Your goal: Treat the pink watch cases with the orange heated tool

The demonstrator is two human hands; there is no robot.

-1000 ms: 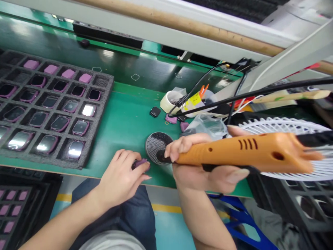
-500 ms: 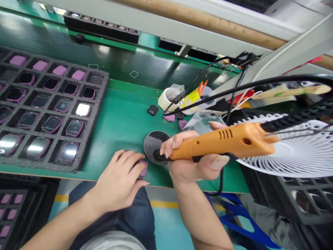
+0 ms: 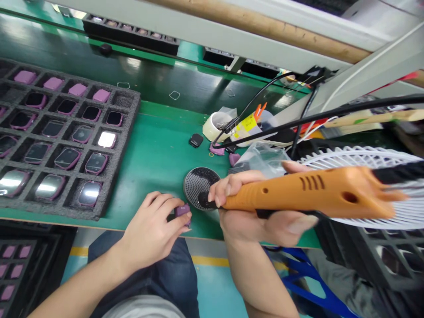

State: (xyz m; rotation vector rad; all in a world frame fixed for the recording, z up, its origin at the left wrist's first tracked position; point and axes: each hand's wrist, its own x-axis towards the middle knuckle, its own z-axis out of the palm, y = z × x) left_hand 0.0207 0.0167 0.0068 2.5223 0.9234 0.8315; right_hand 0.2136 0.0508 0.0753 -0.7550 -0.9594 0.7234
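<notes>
1. Holds purple case (image 3: 182,209) in L hand (image 3: 150,229), just over front part of green bench (image 3: 159,132).
2. Has L fingers closed on case: index tip against near side, middle finger at far L corner, thumb lower, closer to body. Leaves purple face showing btw index & middle, w/ dark part half hidden under fingers. Can't tell exact thumb contact.
3. Grips orange tool (image 3: 314,194) in R hand (image 3: 245,225): has fingers wrapped round front end, thumb stretched back along near side.
4. Shows black tip (image 3: 207,201) of tool in front of round mesh (image 3: 198,180), pointing L twd case; leaves gap btw tip & case. Can't tell if touching mesh.
5. See foam tray (image 3: 59,210) well L of L hand, w/ purple-framed watches (image 3: 96,163) in pockets, mostly dark screens up; also purple pieces (image 3: 101,95) along back row.
6. Beyond mesh, see black piece (image 3: 196,140), tape roll (image 3: 212,128), small purple parts (image 3: 217,149) & clear bag (image 3: 265,159).
7. Behind tool at R, see white grille (image 3: 347,159), partly covered by tool; also black cable (image 3: 331,112) crossing above.
</notes>
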